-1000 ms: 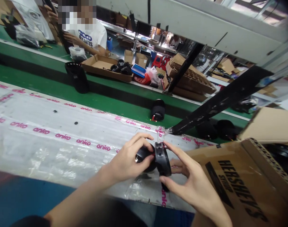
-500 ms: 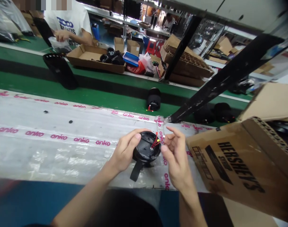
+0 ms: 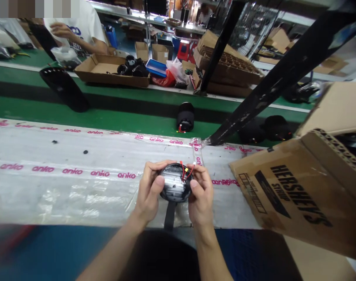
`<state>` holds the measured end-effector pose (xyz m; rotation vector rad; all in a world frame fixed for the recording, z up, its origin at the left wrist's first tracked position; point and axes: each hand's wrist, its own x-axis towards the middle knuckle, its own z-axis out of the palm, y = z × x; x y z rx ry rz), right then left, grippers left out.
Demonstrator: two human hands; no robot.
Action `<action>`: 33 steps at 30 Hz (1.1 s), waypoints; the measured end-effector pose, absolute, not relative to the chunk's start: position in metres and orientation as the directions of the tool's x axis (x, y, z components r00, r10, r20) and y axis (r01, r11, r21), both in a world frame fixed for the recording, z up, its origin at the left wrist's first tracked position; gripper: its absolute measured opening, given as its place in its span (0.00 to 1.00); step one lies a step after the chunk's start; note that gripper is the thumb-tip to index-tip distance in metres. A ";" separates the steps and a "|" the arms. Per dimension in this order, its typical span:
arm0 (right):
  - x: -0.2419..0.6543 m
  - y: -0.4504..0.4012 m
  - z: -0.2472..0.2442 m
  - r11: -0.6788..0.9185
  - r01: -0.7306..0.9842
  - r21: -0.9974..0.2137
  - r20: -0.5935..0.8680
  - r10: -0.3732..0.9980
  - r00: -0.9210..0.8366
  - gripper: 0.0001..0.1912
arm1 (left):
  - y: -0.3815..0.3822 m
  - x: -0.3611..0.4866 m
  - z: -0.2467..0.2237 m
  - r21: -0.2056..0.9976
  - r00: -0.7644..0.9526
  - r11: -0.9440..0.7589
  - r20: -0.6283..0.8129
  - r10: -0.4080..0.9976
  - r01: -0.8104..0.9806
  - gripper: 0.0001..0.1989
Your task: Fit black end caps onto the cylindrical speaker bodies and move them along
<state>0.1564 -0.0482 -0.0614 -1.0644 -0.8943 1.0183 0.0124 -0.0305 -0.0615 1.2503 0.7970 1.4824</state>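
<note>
Between my hands is a round black plastic housing (image 3: 175, 184), its flat face turned up toward me and shining with reflected light. Red wires (image 3: 185, 174) with small red, yellow and white connectors come out near its upper right. A black strap (image 3: 169, 215) hangs from its lower edge. My left hand (image 3: 150, 191) grips the left rim, thumb on top and fingers curled behind. On the right rim, my right hand (image 3: 200, 195) is closed the same way, with its fingertips hidden behind the housing.
A cardboard box (image 3: 271, 195) stands close on the right. Ahead on the green belt (image 3: 131, 117) lie a black cylindrical unit (image 3: 185, 117) with wires and a black tube (image 3: 65, 89). A slanted black post (image 3: 262, 84) rises behind. Across the belt sits a person (image 3: 81, 33).
My right hand has moved left and closed on the housing's right rim; before, it was apart from it, near the wires. The housing has shifted slightly left and its strap hangs straighter.
</note>
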 end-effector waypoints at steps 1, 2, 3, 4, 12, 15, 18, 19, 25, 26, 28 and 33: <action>0.156 -0.046 -0.062 0.159 -0.238 -0.958 0.089 0.956 0.279 0.21 | -0.025 0.012 -0.061 0.922 0.036 -0.280 0.300 0.953 -0.267 0.13; 0.156 -0.044 -0.063 0.155 -0.258 -0.954 0.083 0.960 0.269 0.21 | -0.021 0.012 -0.061 0.925 0.039 -0.274 0.294 0.955 -0.265 0.13; 0.156 -0.042 -0.063 0.146 -0.273 -0.951 0.074 0.963 0.260 0.21 | -0.017 0.011 -0.061 0.927 0.042 -0.268 0.288 0.957 -0.262 0.12; 0.157 -0.041 -0.063 0.137 -0.280 -0.950 0.063 0.965 0.256 0.20 | -0.014 0.010 -0.062 0.929 0.050 -0.261 0.283 0.958 -0.261 0.11; 0.165 -0.043 -0.052 0.119 -0.170 -0.978 0.075 0.967 0.243 0.17 | -0.012 -0.040 -0.074 0.900 0.373 -0.434 0.389 0.842 0.042 0.44; 0.164 -0.047 -0.050 0.131 -0.123 -0.984 0.102 0.972 0.213 0.18 | -0.003 -0.052 -0.073 0.814 0.395 -0.562 0.473 0.788 0.145 0.49; 0.158 -0.051 -0.054 0.170 -0.166 -0.971 0.126 0.961 0.244 0.17 | 0.007 -0.050 -0.072 0.734 0.414 -0.667 0.571 0.709 0.129 0.51; 0.156 -0.051 -0.056 0.189 -0.183 -0.965 0.137 0.955 0.264 0.17 | 0.010 -0.048 -0.072 0.725 0.417 -0.680 0.587 0.694 0.113 0.52; 0.153 -0.047 -0.061 0.165 -0.212 -0.963 0.102 0.955 0.278 0.20 | 0.026 -0.047 -0.072 0.748 0.418 -0.663 0.599 0.683 0.010 0.49; 0.155 -0.047 -0.060 0.156 -0.198 -0.968 0.098 0.957 0.271 0.19 | 0.026 -0.047 -0.071 0.764 0.424 -0.645 0.584 0.692 0.001 0.48; 0.156 -0.047 -0.059 0.158 -0.174 -0.972 0.108 0.958 0.266 0.18 | 0.022 -0.043 -0.067 0.824 0.424 -0.564 0.528 0.736 -0.046 0.45; 0.151 -0.057 -0.056 0.229 -0.121 -0.966 0.176 0.923 0.341 0.13 | -0.007 -0.007 -0.054 0.923 0.135 -0.323 0.355 0.925 -0.211 0.17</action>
